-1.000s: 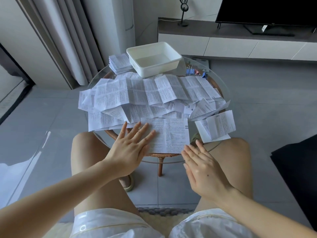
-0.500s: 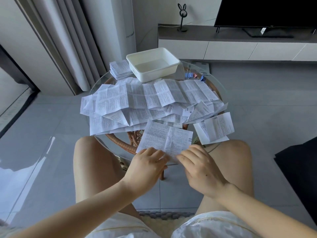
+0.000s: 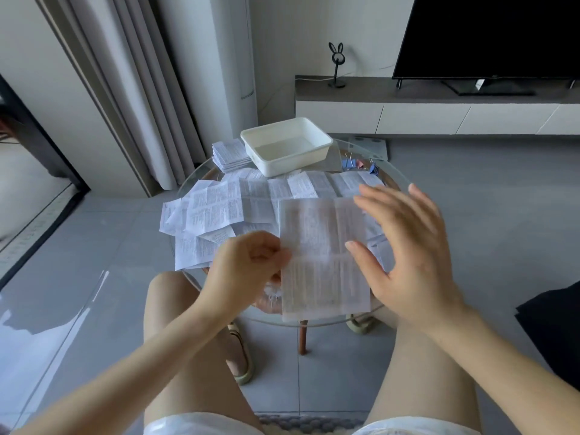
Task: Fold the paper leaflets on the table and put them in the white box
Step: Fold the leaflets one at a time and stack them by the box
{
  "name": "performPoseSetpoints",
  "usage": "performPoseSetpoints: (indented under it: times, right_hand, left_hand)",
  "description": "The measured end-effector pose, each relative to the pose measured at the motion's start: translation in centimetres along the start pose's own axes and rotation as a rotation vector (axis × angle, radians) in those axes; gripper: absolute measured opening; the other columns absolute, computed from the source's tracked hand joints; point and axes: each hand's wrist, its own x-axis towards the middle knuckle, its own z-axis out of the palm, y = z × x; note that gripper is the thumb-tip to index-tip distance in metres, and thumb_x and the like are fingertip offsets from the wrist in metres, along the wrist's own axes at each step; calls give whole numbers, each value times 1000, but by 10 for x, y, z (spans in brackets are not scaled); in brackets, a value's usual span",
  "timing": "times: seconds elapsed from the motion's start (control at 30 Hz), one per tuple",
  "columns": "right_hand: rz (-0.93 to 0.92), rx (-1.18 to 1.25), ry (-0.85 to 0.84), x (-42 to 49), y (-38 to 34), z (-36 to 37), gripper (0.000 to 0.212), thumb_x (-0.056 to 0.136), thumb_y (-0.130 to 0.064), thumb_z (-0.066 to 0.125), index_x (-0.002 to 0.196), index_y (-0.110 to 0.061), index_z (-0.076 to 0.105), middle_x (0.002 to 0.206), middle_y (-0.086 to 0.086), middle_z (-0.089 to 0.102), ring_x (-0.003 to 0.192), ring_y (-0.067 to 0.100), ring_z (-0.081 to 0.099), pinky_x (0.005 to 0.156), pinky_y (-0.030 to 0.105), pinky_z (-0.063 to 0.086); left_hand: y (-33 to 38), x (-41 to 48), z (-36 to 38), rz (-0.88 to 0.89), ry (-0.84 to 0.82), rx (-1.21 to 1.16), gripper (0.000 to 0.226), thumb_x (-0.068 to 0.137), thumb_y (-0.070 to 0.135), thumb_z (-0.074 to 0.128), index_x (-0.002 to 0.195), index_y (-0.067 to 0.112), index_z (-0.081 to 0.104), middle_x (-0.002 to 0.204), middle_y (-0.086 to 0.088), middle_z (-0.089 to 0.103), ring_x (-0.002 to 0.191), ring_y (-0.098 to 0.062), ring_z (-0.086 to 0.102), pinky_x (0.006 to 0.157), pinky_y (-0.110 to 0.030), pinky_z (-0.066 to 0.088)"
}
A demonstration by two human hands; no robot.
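My left hand pinches the left edge of a printed paper leaflet, which is lifted upright above the near side of the round glass table. Its creases run across and down it, and it looks blurred. My right hand is spread with straight fingers at the leaflet's right edge, thumb tip against the paper. Several unfolded leaflets cover the table behind. The white box stands empty at the table's far side.
A stack of folded leaflets lies left of the box. Binder clips sit at the far right of the table. My bare knees flank the table's wicker base. A TV cabinet stands behind, a dark object at right.
The leaflet that lay flat under both hands at the table's near edge has been picked up and raised. My left hand went from flat to pinching it. My right hand opened beside it.
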Motion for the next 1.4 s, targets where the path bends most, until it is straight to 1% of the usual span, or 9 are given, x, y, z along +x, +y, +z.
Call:
performPoseSetpoints:
  times: [0.23,0.33,0.5,0.63,0.73,0.87,1.0,1.13,1.4]
  right_hand:
    - [-293,-50,-582,-58,14,26,87,80,-62,58,146,-13,29,152,3,34,141,21,29,114,50,18]
    - [-299,-73,-683,-82,22,45,82,73,-29,70,145,-10,34,148,6,39,138,20,35,114,49,21]
    - [-280,78,-674,-98,22,54,57,75,-5,36,124,-12,63,128,2,61,123,16,54,107,49,36]
    - [-160,195,-630,-102,24,56,55,75,-1,37,122,-16,64,127,-4,62,124,10,52,110,45,32]
    - [-10,317,-601,-105,25,60,47,79,-2,51,121,-17,64,125,-7,62,124,3,50,114,32,26]
    - [192,410,-506,-108,19,63,32,95,-34,47,114,-19,68,117,-15,65,117,-2,54,109,16,29]
    - [432,392,-353,-104,7,64,10,86,-21,60,88,-24,69,87,-47,54,78,-12,58,66,-4,34]
    - [534,227,-177,-99,-5,73,36,85,-33,57,59,-30,32,52,-21,40,53,-4,39,52,11,25]
    - [585,32,-142,-97,-9,83,32,81,-32,54,56,-15,42,51,-8,40,51,17,40,48,21,28]
  left_hand:
    - [-29,23,-4,-581,-214,-362,14,80,6,70,88,-4,64,80,-13,71,69,-19,69,61,-27,59]
    - [-43,25,2,-625,-262,-240,9,82,1,69,88,-4,64,80,-16,71,69,-21,70,64,-29,60]
    - [-56,21,0,-389,-263,224,6,82,6,71,81,2,68,76,-10,73,69,-18,71,72,-29,59]
    - [-67,4,-10,207,-203,595,40,67,-14,53,86,16,72,86,12,69,77,1,58,72,-12,45]
    - [-88,-5,-15,515,-349,724,46,59,1,53,93,25,74,99,19,65,91,-4,49,82,-18,39]
    - [-110,-10,-8,540,-218,703,24,76,46,58,88,32,74,95,23,63,91,-1,46,78,-30,33]
    - [-112,-11,10,486,60,536,42,87,58,49,71,26,70,80,37,50,80,5,42,74,-32,34]
    - [-109,-10,19,435,193,539,38,88,54,51,62,27,60,64,33,41,66,1,39,66,-26,30]
    - [-118,-11,29,286,348,663,42,82,56,51,58,26,65,70,13,48,68,-16,46,67,-29,27]
